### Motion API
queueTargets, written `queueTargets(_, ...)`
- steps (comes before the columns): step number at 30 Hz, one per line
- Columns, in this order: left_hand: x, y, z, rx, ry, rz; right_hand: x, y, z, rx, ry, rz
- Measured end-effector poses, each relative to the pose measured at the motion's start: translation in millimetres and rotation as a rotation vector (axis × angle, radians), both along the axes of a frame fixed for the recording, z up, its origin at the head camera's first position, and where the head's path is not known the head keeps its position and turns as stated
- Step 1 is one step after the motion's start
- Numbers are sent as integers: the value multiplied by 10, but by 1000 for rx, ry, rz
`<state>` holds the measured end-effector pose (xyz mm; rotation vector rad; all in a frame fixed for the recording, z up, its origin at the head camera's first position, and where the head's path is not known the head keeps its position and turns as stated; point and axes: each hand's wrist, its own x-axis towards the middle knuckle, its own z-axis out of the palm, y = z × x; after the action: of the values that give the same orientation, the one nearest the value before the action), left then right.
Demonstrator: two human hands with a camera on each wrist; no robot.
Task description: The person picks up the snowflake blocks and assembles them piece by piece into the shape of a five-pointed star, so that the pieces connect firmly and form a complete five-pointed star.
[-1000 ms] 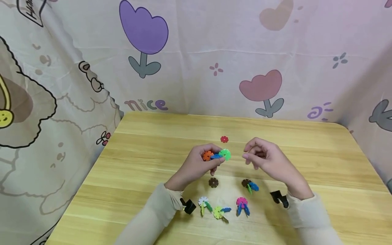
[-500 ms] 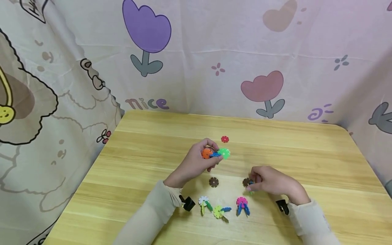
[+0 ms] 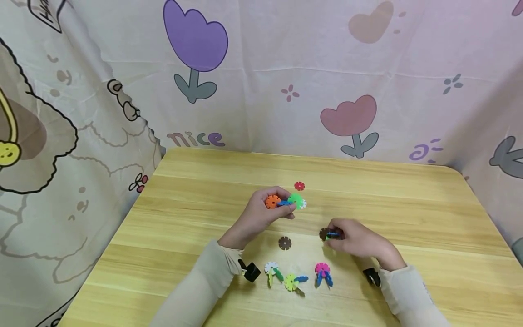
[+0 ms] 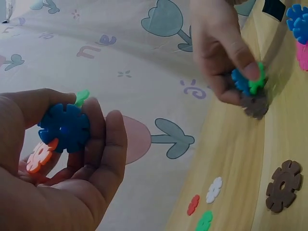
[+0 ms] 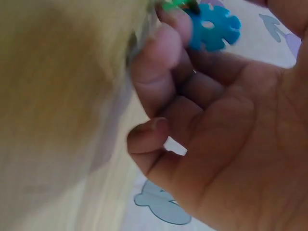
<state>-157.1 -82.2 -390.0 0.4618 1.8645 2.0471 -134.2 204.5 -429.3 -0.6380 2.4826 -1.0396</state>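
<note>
Step in hand, by judgement: joining two small clusters of snowflake discs, with the second cluster just lifted off the counter [image 3: 196, 218].

The left hand [image 3: 261, 215] is raised above the counter, fingers curled round the orange-blue-green cluster [image 3: 284, 201]. In the left wrist view the blue disc sits between thumb and fingers, with an orange disc below it and a green one behind.

The right hand [image 3: 355, 240] is low, close to the counter and right of the left hand, its fingertips pinching the brown-blue-green cluster [image 3: 328, 234]. The right wrist view shows a blue disc at the fingertips with a green edge above it. The wrist is bent and the palm faces down.

The next move appears to call for bringing the two clusters together and lining up a slot of one with a slot of the other; the fit is fine, so a steady grip on both matters.

A single brown disc [image 3: 284, 243] lies between the hands. A red disc [image 3: 299, 185] lies beyond the left hand.
</note>
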Motion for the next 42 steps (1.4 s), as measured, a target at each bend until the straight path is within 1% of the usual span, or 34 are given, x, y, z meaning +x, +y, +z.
queueTargets(4, 0, 4, -10, -10, 13, 2, -41, -13, -8, -101, -3, -80)
queueTargets(7, -1, 4, -17, -16, 19, 4, -63, -42, 14, -229, -9, -150)
queueTargets(9, -2, 9, -24, -19, 20, 1, -63, -72, 50, -325, -18, -186)
queueTargets(12, 4, 18, -27, -28, 18, -6, -41, -139, 147, -438, -38, -242)
queueTargets(15, 7, 15, -30, -23, 24, -6, -22, -234, 289, -523, -20, -255)
queueTargets(18, 12, 5, -32, -11, 29, 3, -21, -340, 434, -584, 18, -226)
queueTargets(21, 20, -3, -27, -7, 28, 12, -40, -437, 530, -616, 44, -214)
queueTargets(24, 30, -10, -13, -12, 24, 15, -60, -495, 569, -640, 49, -226)
queueTargets(27, 22, -6, 3, 3, 24, 5, -65, -503, 571, -653, 48, -240)
queueTargets(31, 19, -3, 16, 44, 20, -31, -44, -496, 561, -649, 66, -250)
queueTargets(34, 28, 2, 24, 47, 30, -54, -24, -499, 559, -639, 78, -260)
queueTargets(39, 51, 8, 33, 26, 77, -45, 1, -510, 572, -631, 101, -247)
queueTargets(42, 67, 2, 41, 30, 84, -36, 12, -515, 588, -646, 120, -234)
